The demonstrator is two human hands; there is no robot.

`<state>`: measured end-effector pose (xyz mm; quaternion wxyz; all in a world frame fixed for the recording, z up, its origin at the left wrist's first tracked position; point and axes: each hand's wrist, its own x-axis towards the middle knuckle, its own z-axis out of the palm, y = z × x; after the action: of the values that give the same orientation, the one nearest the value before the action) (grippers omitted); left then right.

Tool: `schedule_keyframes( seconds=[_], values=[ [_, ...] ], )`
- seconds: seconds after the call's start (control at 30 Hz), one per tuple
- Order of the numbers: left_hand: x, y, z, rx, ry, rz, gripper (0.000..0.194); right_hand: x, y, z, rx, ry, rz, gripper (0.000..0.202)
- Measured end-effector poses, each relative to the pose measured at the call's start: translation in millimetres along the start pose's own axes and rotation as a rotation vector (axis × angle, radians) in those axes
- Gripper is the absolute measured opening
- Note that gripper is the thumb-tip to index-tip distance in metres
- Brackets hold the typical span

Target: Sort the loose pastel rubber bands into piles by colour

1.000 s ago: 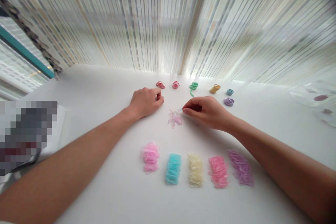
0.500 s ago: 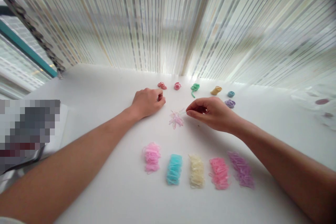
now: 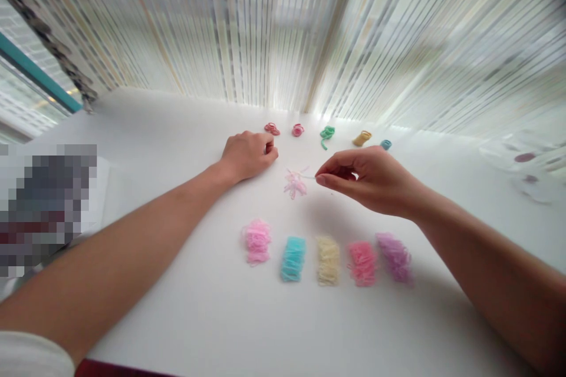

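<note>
My right hand (image 3: 369, 179) pinches the end of a thin pale strand (image 3: 308, 177) between thumb and fingertips. The strand reaches left to a small heap of pale pink, see-through loops (image 3: 295, 184) on the white table. Left of that heap, my left hand (image 3: 250, 155) rests on the tabletop with its fingers curled in, and nothing shows in its grasp. Nearer to me lie bundles of thin loops: light pink (image 3: 257, 241), turquoise (image 3: 293, 259), cream (image 3: 328, 261), coral pink (image 3: 362, 263) and purple (image 3: 395, 257).
Along the back lie small coils: red (image 3: 272, 129), pink (image 3: 298, 129), green (image 3: 327, 135), mustard (image 3: 362, 138) and teal (image 3: 386, 145). A string curtain (image 3: 247, 29) hangs behind the table (image 3: 212, 318). Clear, flower-like pieces (image 3: 524, 158) lie at the right; a blurred object (image 3: 48, 200) is at the left.
The view has tipped, so the table things sit higher in the picture. My right hand has moved slightly right with the strand and now hides the purple coil. My left hand stays put.
</note>
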<state>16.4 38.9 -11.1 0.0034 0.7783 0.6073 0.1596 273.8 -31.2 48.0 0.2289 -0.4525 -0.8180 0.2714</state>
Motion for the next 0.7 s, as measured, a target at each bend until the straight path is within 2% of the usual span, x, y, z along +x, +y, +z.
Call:
schedule_keyframes(
  seconds=[0.17,0.3,0.5,0.6,0.7],
  values=[
    [1,-1,1.1,-0.034,-0.006,0.017,0.023,-18,-16,-7,-0.014,0.051,-0.017,0.023],
    [2,-2,3.0,-0.038,-0.002,0.022,0.023,-42,-26,-5,-0.021,0.018,-0.066,0.019],
    [2,0,3.8,-0.028,0.0,0.027,0.025,-84,-43,15,-0.058,-0.029,-0.176,0.014],
    [2,0,2.7,-0.037,0.002,0.023,0.025,-91,-51,29,-0.072,-0.03,-0.243,0.012],
    [2,1,2.7,-0.044,0.009,0.017,0.024,-90,-53,43,-0.113,0.034,-0.307,0.01]
  ],
)
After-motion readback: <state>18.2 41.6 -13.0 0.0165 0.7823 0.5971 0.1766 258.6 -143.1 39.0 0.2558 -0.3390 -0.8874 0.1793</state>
